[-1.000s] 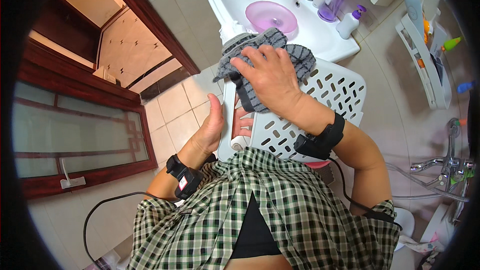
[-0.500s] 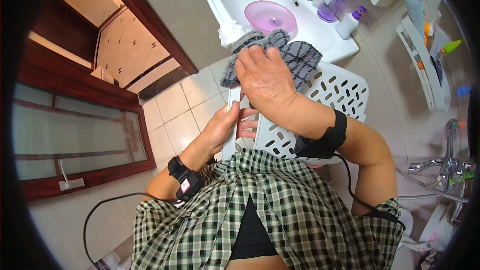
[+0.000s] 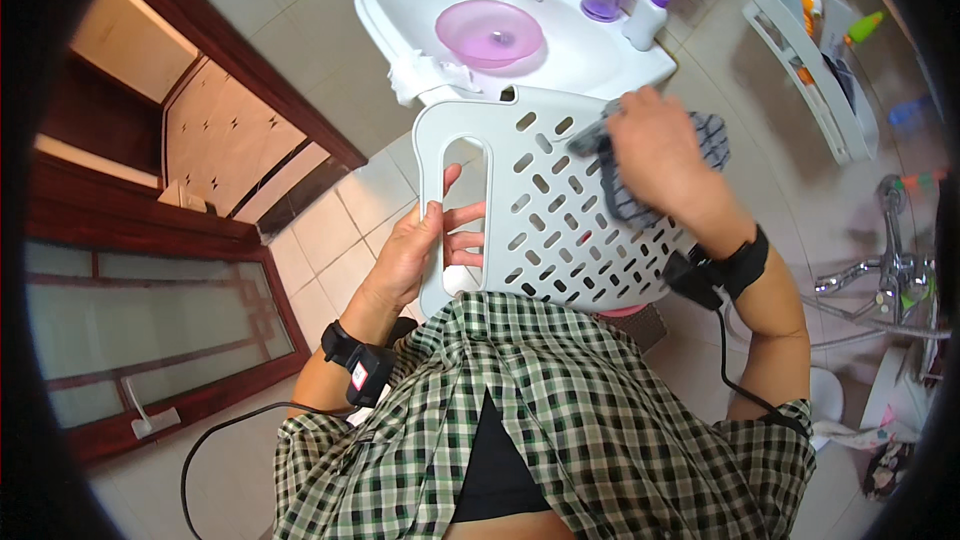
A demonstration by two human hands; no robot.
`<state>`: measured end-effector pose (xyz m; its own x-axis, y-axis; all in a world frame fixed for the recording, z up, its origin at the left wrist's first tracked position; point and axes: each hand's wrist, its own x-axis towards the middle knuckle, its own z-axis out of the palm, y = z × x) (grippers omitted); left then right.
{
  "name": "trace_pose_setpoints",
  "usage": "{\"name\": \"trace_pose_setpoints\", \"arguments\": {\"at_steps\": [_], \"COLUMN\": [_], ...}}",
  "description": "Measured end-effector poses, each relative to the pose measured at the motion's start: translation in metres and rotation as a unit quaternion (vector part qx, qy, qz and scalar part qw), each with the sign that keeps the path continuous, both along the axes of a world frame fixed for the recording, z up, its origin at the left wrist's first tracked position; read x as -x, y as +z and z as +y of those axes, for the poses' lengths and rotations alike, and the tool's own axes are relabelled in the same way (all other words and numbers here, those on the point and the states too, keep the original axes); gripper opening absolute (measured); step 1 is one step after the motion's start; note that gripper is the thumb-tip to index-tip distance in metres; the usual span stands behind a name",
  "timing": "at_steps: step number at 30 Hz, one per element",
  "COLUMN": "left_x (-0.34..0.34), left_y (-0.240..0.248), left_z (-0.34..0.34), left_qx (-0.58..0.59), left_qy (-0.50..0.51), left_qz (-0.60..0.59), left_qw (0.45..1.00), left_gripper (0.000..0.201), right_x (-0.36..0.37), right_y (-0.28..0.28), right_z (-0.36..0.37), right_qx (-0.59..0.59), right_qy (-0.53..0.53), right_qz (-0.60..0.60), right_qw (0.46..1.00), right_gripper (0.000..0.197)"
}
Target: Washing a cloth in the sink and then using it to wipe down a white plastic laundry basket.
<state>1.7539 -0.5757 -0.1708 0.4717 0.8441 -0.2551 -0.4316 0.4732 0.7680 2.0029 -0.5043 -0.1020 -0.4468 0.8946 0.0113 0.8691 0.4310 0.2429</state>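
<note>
A pale grey plastic panel (image 3: pixel 535 185), pierced with rows of slots and a long handle opening, is held up in front of my body. My left hand (image 3: pixel 405 250) is closed round its left handle bar, thumb on the near face and fingers showing through the opening. My right hand (image 3: pixel 655 145) presses a dark grey checked cloth (image 3: pixel 625 195) against the upper right of the slotted face. Part of the cloth sticks out beyond the hand on both sides. The panel's lower edge meets my checked shirt.
Beyond the panel is a white washbasin (image 3: pixel 400 15) holding a pink translucent basin (image 3: pixel 487 35). A white cloth (image 3: pixel 425 75) lies on its front rim; pump bottles (image 3: pixel 648 15) stand at its right. A wall shelf (image 3: pixel 815 70) and shower tap (image 3: pixel 890 275) are at right, a wood-framed door (image 3: pixel 160 310) at left.
My right hand has carried the cloth from the handle side to the right part of the panel. The panel's slotted face shows more fully; my left hand keeps its hold on the handle.
</note>
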Motion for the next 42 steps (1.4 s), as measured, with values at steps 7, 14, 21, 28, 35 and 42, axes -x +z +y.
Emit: {"name": "trace_pose_setpoints", "arguments": {"at_steps": [7, 14, 21, 28, 35, 42], "left_x": [0.009, 0.002, 0.002, 0.003, -0.001, 0.010], "left_y": [-0.003, 0.004, 0.001, -0.011, 0.004, -0.018], "left_z": [0.011, 0.005, -0.004, -0.011, -0.013, -0.011], "left_qx": [0.000, -0.022, -0.035, -0.026, -0.031, 0.067], "left_qy": [-0.007, -0.030, -0.044, -0.038, -0.053, -0.044], "left_qz": [-0.001, 0.019, 0.052, 0.069, 0.077, -0.122], "left_qw": [1.000, 0.999, 0.997, 0.997, 0.995, 0.989], "left_gripper": [0.054, 0.057, 0.052, 0.046, 0.042, 0.082], "right_x": [-0.006, 0.064, 0.097, 0.100, 0.096, 0.107], "right_y": [0.018, -0.029, -0.028, -0.015, -0.005, -0.019], "right_z": [0.018, -0.005, -0.019, -0.031, -0.028, -0.050], "right_qx": [-0.140, -0.163, -0.217, -0.128, -0.118, -0.047], "right_qy": [-0.018, 0.059, 0.078, 0.142, 0.129, 0.198], "right_qz": [0.485, 0.364, 0.282, 0.254, 0.218, 0.137], "right_qw": [0.863, 0.915, 0.931, 0.948, 0.960, 0.969], "right_gripper": [0.021, 0.026, 0.033, 0.021, 0.024, 0.038]}}
